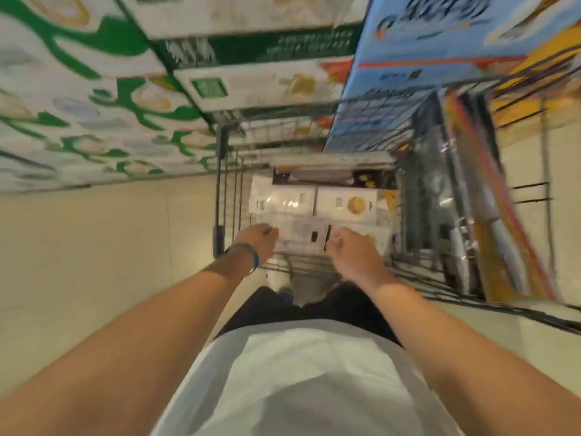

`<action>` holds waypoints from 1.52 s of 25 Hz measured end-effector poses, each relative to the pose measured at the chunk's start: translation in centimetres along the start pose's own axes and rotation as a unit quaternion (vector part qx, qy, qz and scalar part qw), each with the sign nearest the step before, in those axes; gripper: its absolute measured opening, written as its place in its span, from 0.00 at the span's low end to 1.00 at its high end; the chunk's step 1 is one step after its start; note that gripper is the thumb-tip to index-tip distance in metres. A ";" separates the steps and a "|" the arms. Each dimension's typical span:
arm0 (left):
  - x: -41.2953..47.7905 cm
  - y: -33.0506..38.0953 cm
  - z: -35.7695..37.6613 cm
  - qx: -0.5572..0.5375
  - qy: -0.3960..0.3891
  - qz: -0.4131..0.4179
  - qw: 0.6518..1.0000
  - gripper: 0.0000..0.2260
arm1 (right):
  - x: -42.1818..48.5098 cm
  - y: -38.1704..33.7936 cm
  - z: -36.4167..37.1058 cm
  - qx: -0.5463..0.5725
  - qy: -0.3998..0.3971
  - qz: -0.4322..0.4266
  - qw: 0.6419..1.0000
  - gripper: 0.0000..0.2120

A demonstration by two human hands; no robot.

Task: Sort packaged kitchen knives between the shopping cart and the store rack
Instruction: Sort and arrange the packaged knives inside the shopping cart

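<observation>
Open aisle floor (pixel 94 262) beside cart (pixel 220 190), left hand (pixel 259 239), right hand (pixel 352 254) gripping knife packages (pixel 301 236) near edge

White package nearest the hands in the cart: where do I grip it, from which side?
Probably its left and right edges, from above at the near end: the white package lies flat on other packages in the cart, and the left hand and right hand flank it there.

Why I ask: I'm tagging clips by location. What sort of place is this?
Likely a shop aisle: a wire shopping cart holds packaged goods, with stacked printed cartons beside it.
</observation>
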State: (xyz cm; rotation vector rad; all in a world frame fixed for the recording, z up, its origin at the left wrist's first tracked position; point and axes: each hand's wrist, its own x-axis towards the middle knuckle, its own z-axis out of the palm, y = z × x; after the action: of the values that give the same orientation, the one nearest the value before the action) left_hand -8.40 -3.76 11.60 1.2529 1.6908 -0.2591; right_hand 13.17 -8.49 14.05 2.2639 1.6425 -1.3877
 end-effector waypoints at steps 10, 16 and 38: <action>13.9 -3.7 4.9 0.141 0.015 -0.060 0.988 0.26 | 12.4 6.0 7.3 -0.052 -0.149 0.211 0.965 0.30; 16.2 -3.8 4.6 0.152 0.016 0.015 0.988 0.27 | 15.9 4.6 10.5 0.445 -0.158 0.428 0.770 0.34; -4.0 0.0 -11.5 -0.079 -0.135 0.009 0.988 0.28 | -2.3 -5.6 1.1 0.676 -0.217 0.131 0.692 0.06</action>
State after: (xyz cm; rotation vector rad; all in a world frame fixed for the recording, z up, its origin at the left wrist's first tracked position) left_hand -15.00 1.30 20.54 1.0636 1.4385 -0.2651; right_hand 8.04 -8.24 17.42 1.9092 -0.1334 -3.2521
